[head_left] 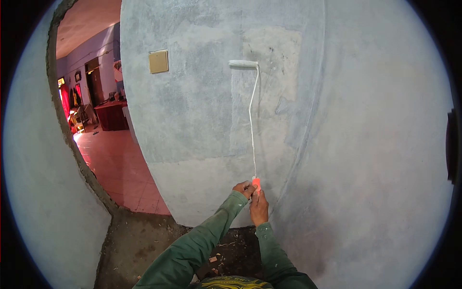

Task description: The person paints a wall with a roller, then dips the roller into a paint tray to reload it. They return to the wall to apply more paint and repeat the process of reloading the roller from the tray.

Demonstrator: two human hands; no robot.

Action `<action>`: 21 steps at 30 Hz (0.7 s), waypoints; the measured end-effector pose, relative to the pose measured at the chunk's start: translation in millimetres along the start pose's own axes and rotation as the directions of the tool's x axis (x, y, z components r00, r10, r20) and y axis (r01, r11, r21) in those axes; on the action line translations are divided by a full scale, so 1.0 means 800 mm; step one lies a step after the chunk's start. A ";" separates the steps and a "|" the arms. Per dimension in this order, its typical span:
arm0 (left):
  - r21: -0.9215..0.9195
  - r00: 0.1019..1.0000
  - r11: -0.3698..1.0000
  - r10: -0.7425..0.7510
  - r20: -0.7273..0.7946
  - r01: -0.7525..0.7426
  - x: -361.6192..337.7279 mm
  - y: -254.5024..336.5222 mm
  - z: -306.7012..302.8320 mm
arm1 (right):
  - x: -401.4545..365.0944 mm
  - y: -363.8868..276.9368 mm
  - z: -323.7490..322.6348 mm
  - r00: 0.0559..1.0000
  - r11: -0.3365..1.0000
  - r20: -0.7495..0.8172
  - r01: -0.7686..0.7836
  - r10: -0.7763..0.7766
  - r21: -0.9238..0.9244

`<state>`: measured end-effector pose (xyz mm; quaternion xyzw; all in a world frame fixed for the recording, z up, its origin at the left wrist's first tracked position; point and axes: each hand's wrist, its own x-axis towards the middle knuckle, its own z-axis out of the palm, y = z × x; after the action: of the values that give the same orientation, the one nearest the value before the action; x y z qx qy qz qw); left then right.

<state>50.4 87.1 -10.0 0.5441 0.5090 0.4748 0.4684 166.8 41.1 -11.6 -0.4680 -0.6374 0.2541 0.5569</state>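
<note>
I've got L hand & R hand gripping the roller's handle; roller up on the wall, R of the switch plate. Wall around plate looks coated; paler patch far R & strip below prob. undone.

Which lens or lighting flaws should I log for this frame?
Head view: strong fisheye bowing, with the doorway edge curved and the corners black; bright glare on the pink floor; the roller casts a thin shadow on the wall; left hand and right hand look reasonably sharp.
</note>
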 end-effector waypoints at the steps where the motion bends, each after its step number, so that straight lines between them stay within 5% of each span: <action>1: 0.022 1.000 1.000 0.010 -0.013 -0.010 0.003 0.006 -0.002 | 0.004 -0.010 -0.003 0.999 0.999 0.028 -0.039 0.038 0.023; 21: 0.273 0.956 0.945 0.235 -0.177 -0.182 0.067 0.139 -0.025 | 0.107 -0.090 -0.006 0.993 0.993 -0.056 0.104 -0.100 0.057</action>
<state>44.2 136.7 105.0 0.5982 0.5508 0.5069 0.2861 153.8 84.3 91.1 -0.4245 -0.6374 0.2319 0.5997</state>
